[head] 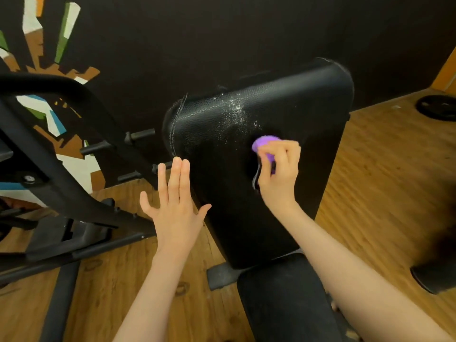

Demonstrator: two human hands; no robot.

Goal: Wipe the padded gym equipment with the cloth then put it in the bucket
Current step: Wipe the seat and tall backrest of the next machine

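- the right hand [277, 169] has its fingers [283, 150] curled tight round a purple cloth [265, 144], pinching it into a bunch; only a small lump of the cloth shows above and between the fingers.
- the cloth is pressed against the face of the black padded backrest [246, 156], about mid-height and toward its right half.
- just above and left of those fingers the pad carries a glistening wet patch [237, 109].
- well to the left, the left hand [176, 206] is spread flat with straight fingers [179, 174], holding nothing; its fingertips and thumb lie at the left edge of the backrest, whether touching it i cannot tell.
- below the right hand, the black seat pad [283, 299] sits under the backrest, between the two forearms.
- left of the left hand stands a black metal frame [74, 154] with pegs.
- a wooden floor [375, 174] lies around; far right of the fingers a black weight plate [438, 107] lies on it.
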